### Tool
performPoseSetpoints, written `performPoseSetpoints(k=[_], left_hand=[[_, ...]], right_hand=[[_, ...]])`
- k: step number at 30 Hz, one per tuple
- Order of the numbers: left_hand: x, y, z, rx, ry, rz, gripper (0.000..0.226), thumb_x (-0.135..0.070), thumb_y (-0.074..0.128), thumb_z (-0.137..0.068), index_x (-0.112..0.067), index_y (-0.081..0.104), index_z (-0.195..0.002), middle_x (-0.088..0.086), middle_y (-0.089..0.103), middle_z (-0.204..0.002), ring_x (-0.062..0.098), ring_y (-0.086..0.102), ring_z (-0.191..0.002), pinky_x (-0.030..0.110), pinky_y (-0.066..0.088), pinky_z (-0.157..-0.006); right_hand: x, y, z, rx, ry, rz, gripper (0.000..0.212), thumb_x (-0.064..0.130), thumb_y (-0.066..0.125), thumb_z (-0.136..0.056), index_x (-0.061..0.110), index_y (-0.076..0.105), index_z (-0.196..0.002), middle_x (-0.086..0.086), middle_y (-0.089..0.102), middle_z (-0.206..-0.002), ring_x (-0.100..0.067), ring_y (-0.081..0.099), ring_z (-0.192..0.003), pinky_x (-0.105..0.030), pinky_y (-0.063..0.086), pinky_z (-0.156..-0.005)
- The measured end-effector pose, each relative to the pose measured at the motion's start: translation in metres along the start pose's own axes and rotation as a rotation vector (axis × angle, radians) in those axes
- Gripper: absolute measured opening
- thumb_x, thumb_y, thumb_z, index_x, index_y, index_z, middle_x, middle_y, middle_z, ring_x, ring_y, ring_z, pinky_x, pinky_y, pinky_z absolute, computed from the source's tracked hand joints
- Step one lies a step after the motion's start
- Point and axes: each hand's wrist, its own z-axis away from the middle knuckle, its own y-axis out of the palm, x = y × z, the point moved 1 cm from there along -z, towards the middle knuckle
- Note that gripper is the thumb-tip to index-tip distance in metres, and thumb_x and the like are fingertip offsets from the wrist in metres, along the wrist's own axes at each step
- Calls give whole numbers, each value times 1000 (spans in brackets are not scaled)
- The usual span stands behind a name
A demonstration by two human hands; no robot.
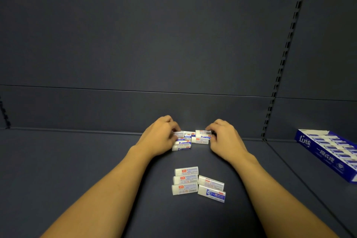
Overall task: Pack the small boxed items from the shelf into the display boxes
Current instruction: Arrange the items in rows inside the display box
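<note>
Several small white-and-blue boxed items lie in a far cluster (190, 139) near the back of the dark shelf (77, 170). My left hand (158, 137) curls its fingers round the cluster's left end, on one small box (178, 134). My right hand (225, 137) pinches the right end of another small box (203, 132) on the cluster's right. A second group of several small boxes (198, 184) lies nearer to me, untouched. A blue display box (328, 152), filled with rows of the same items, sits on the neighbouring shelf at the right.
The dark back panel (154, 44) rises just behind the far cluster. A slotted upright post (284, 63) and a shelf seam (301, 177) separate this shelf from the right bay holding the display box.
</note>
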Motion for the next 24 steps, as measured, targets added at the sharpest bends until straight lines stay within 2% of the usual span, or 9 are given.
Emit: performPoseSetpoints(k=[6,14,21,24], left_hand=[[-2,-4,1,-24,5,-35,19,-28,68,-91,-28,67,-110,-10,62,-105,12,50,-102,29,47,-81],[-1,-6,0,31,-41,80,38,-20,79,-86,-23,67,-122,-6,56,-111,12,55,-101,33,51,-89],[1,-2,1,22,-74,64,24,-25,73,-91,-28,71,-115,-10,49,-106,11,48,-105,30,47,-88],[2,-1,2,17,-86,69,22,-26,71,-92,-31,69,-114,-11,50,-107,10,46,-106,28,45,-89]], right_hand=[[3,2,2,60,-64,-42,25,8,61,-89,16,72,-109,3,61,-104,-15,57,-100,-28,48,-87],[3,5,0,123,-86,-20,8,18,69,-89,19,67,-97,6,57,-98,-15,55,-94,-31,49,-84],[5,4,0,196,-75,2,15,15,62,-87,22,50,-83,5,58,-90,-16,55,-81,-34,50,-69],[6,5,-1,208,-95,5,25,12,63,-86,25,44,-77,6,55,-86,-17,54,-78,-34,49,-68]])
